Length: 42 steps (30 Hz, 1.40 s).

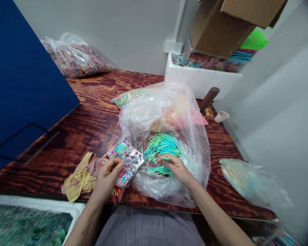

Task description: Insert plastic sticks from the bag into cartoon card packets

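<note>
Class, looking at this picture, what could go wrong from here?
The loose sticks might scatter, as they lie jumbled in the open plastic bag by the right hand. The printed packets by the left hand could slip off, being close to the front edge of the table. The white cup, near the right edge, might get knocked over.

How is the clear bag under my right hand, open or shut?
Open: the bag gapes around green and blue sticks, your right hand over them.
</note>
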### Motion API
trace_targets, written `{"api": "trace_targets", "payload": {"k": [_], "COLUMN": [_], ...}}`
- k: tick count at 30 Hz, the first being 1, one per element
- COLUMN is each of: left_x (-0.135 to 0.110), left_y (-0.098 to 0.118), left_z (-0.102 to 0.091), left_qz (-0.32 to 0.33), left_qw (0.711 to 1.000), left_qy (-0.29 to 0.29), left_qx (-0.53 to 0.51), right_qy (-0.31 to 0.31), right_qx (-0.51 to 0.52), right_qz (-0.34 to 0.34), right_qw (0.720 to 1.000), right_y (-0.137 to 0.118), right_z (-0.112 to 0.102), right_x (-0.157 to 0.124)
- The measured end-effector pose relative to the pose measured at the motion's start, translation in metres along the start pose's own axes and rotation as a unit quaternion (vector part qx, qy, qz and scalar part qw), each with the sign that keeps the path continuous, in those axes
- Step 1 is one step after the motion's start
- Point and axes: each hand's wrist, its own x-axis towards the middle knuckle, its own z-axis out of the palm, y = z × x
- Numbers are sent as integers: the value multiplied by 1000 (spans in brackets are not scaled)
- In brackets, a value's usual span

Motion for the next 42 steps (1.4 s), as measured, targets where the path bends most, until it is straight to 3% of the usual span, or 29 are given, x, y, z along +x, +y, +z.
{"api": "trace_targets", "payload": {"k": [5, 14, 21, 25, 28, 31, 37, 42], "left_x": [-1, -1, -2, -2, -2, -3, -4, -5], "left_y": [-2, -3, 4, 2, 2, 7, 11, 9], "left_z": [-1, 2, -1, 3, 8, 12, 17, 19], "left_qz": [-22, 2, 2, -8, -17, 0, -6, 20], "left_qw": [1000, 998, 999, 1000, 1000, 1000, 1000, 1000], "left_qy": [7, -18, 6, 15, 19, 11, 15, -3], "left_qx": [10, 53, 54, 22, 1, 14, 5, 12], "right_qy": [1, 15, 21, 53, 66, 51, 57, 75], "right_qx": [1, 22, 20, -165, -336, -431, -509, -486], "right_qz": [-10, 22, 44, -15, -62, -58, -73, -74], "right_qw": [1000, 999, 999, 985, 937, 899, 856, 867], "right_y": [-2, 7, 22, 32, 36, 39, 43, 41], "right_z": [1, -3, -15, -34, -47, -52, -56, -63], "right_x": [-2, -6, -1, 10, 20, 27, 32, 32]}}
